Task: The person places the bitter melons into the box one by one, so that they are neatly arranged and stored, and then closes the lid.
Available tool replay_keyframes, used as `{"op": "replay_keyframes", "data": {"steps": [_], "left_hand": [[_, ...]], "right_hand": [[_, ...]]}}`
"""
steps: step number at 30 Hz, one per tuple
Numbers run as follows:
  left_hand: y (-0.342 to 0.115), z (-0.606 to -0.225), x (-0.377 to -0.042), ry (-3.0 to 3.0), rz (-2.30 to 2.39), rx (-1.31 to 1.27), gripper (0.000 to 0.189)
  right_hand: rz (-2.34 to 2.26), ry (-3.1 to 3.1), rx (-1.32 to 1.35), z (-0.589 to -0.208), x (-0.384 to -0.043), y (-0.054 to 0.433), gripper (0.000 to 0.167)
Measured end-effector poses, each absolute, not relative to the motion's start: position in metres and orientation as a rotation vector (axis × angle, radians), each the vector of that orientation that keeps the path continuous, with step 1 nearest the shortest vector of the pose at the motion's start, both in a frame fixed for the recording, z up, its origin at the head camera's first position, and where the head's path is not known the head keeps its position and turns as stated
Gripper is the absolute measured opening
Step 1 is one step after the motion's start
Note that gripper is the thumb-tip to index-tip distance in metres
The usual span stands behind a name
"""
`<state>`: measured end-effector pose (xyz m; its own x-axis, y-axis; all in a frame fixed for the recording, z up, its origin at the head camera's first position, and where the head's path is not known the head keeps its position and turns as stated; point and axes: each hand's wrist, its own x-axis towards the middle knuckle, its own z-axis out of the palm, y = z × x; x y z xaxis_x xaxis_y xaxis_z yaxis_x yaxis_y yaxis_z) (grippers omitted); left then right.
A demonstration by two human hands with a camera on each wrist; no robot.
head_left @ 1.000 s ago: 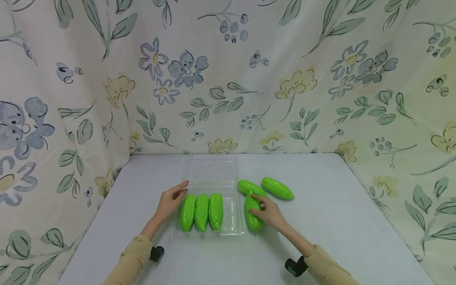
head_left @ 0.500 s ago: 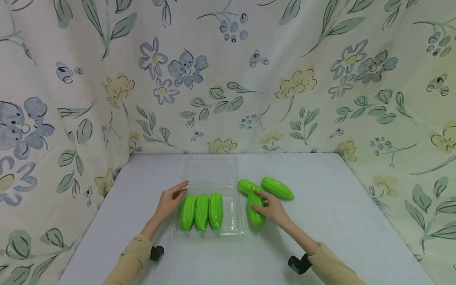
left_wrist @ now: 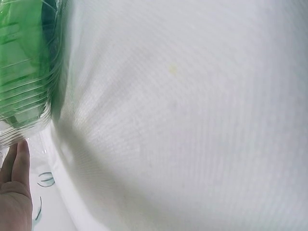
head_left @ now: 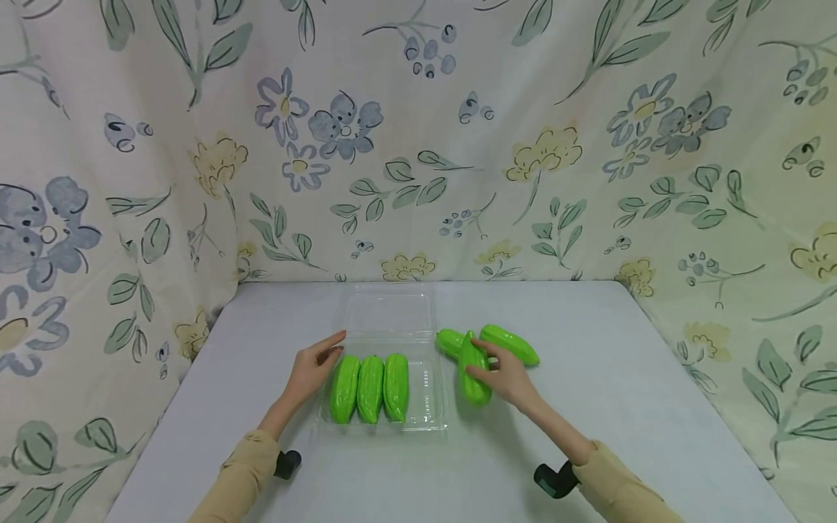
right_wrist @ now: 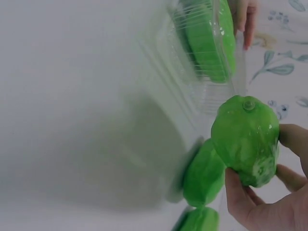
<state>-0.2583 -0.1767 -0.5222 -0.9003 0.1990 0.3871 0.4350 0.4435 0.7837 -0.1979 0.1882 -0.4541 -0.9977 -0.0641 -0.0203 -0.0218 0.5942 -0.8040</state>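
White table (head_left: 588, 421), loose gourds (head_left: 510, 346) behind gripped gourd (right_wrist: 245, 139).

We see bright green vegetables (head_left: 370, 390), a colourless container (head_left: 426, 388), a white counter (head_left: 628, 407), plain beige sleeves (head_left: 242, 472), black wrist pieces (head_left: 556, 482), and a cream cloth (head_left: 418, 109) patterned with blue and yellow flowers (head_left: 546, 154) and grey-green leaves (head_left: 230, 51).

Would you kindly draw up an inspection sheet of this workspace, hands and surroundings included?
Surface: white table, with a faint yellowish spot in the left wrist view.
Job's things: three green gourd-like pieces inside an open clear container; two loose pieces to its right.
Clutter: nothing seen.
Hands: left hand at the container's left side; right hand holds a sixth piece above the table.
Cables: nothing seen.
Surroundings: floral cloth hangs behind and at both sides.
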Motion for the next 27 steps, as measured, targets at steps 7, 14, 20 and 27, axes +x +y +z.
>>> {"op": "replay_keyframes", "data": {"steps": [7,14,20,27], "left_hand": [[-0.176,-0.524,-0.259,-2.449,-1.438,-0.559,0.036],[-0.176,-0.523,-0.259,-2.458,-1.428,-0.546,0.037],[-0.176,-0.523,-0.259,-2.454,-1.412,-0.545,0.036],[-0.173,-0.524,-0.259,-2.438,-1.384,-0.535,0.036]], "right_hand": [[-1.430,2.743,-0.069,-0.446,-0.198,0.189,0.055],[-1.447,2.748,-0.064,-0.438,-0.197,0.190,0.056],[-1.478,2.740,-0.067,-0.434,-0.195,0.191,0.056],[-1.487,2.751,-0.067,-0.433,-0.193,0.190,0.056]]}}
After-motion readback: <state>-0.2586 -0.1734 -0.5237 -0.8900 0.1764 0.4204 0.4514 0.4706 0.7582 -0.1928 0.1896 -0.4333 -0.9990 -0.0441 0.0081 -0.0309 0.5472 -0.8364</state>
